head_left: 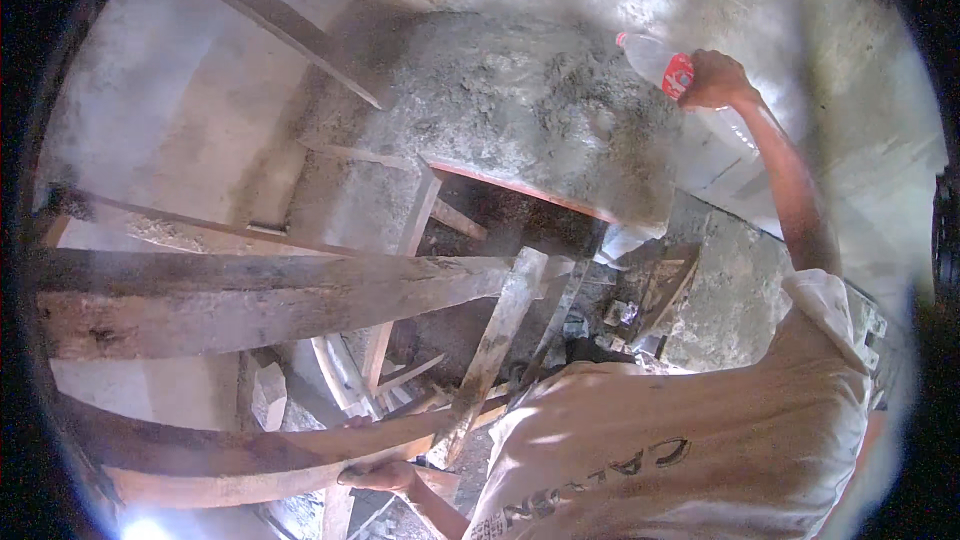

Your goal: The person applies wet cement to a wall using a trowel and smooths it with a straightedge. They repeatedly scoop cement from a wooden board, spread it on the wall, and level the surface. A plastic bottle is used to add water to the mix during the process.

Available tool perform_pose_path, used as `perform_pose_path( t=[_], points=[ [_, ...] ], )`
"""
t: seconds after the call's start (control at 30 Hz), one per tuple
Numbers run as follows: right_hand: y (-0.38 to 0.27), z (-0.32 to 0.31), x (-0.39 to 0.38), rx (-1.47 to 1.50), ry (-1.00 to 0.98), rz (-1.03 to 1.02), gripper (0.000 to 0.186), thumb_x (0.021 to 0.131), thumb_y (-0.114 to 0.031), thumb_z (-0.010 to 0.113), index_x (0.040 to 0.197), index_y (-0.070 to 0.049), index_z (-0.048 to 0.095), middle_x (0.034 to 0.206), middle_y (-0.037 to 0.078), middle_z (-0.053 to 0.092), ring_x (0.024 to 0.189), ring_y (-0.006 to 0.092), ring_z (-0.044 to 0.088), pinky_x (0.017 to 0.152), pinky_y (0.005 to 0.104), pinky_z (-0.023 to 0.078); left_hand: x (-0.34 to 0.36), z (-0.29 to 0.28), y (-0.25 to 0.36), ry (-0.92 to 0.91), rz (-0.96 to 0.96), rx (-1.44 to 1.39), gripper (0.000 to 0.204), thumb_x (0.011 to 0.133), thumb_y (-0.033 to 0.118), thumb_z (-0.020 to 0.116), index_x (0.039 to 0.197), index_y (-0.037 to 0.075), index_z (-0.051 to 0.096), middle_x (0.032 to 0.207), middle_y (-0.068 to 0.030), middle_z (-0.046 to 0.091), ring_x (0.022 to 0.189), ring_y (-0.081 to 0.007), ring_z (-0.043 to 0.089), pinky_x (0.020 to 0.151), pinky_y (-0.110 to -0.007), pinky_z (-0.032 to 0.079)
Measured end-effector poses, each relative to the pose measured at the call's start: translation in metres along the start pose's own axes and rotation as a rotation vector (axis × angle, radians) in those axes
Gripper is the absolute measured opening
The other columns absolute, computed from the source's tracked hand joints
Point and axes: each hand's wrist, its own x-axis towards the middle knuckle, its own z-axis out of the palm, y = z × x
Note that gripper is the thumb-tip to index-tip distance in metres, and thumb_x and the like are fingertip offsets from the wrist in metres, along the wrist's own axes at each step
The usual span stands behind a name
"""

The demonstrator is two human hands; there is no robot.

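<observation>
My right hand, arm stretched out to the upper right, is closed around a clear plastic bottle. The bottle has a red label and a red top. It lies slanted, its top pointing to the upper left, above a rough grey cement slab. Whether liquid is coming out cannot be made out. At the lower middle, my left hand grips a long wooden beam, with the thumb on the near side and fingertips partly showing on the far side.
Another thick wooden beam crosses from the left, with a slanted wooden strut at its right end. A thin timber leans at the upper left. Below the slab's reddish edge lies a dark gap with debris. A grey concrete block sits right.
</observation>
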Motion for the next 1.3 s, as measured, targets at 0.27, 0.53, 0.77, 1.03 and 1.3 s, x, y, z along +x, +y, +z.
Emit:
perform_pose_path(
  t=[0.27, 0.53, 0.77, 1.03, 1.3],
  points=[
    [-0.007, 0.011, -0.005, 0.037, 0.020, -0.059, 0.058, 0.061, -0.038, 0.087, 0.107, -0.004, 0.075, 0.103, 0.021, 0.077, 0.100, 0.0377, 0.075, 0.090, 0.0464, 0.060, 0.004, -0.029, -0.010, -0.028, -0.037, -0.001, 0.099, 0.096, 0.087, 0.021, 0.133, 0.001, 0.050, 0.113, -0.0162, 0.059, 0.099, -0.0277, 0.063, 0.084, -0.041, 0.056],
    [-0.108, 0.041, 0.042, 0.111, -0.006, -0.301, 0.052, 0.067, -0.041, 0.085, 0.108, -0.011, 0.077, 0.103, 0.018, 0.079, 0.098, 0.0370, 0.076, 0.087, 0.0484, 0.060, -0.002, -0.019, 0.011, 0.010, -0.059, 0.033, 0.092, 0.098, 0.085, 0.025, 0.130, 0.004, 0.054, 0.110, -0.0138, 0.060, 0.099, -0.0265, 0.062, 0.090, -0.042, 0.053],
    [-0.197, 0.061, 0.085, 0.453, 0.046, -0.379, 0.050, 0.067, -0.044, 0.082, 0.107, -0.013, 0.079, 0.101, 0.017, 0.079, 0.094, 0.0370, 0.076, 0.082, 0.0487, 0.059, 0.001, -0.021, -0.004, -0.014, -0.052, 0.005, 0.095, 0.098, 0.086, 0.024, 0.133, 0.002, 0.051, 0.112, -0.0144, 0.060, 0.103, -0.0271, 0.061, 0.091, -0.043, 0.053],
    [-0.348, 0.059, 0.107, 0.931, 0.225, -0.322, 0.074, 0.069, -0.050, 0.085, 0.126, -0.007, 0.066, 0.113, 0.020, 0.076, 0.107, 0.0381, 0.073, 0.093, 0.0477, 0.057, 0.000, -0.031, -0.012, 0.168, 0.077, 0.159, 0.098, 0.099, 0.084, 0.018, 0.133, -0.002, 0.051, 0.112, -0.0205, 0.064, 0.096, -0.0316, 0.066, 0.084, -0.044, 0.058],
    [-0.444, 0.080, 0.167, 1.359, 0.432, -0.569, 0.074, 0.072, -0.041, 0.085, 0.129, -0.003, 0.058, 0.111, 0.022, 0.074, 0.106, 0.0418, 0.072, 0.092, 0.0501, 0.057, 0.000, -0.008, -0.003, 0.124, -0.019, 0.150, 0.109, 0.087, 0.097, 0.009, 0.115, 0.003, 0.056, 0.094, -0.0163, 0.067, 0.088, -0.0283, 0.065, 0.082, -0.042, 0.055]
  ],
)
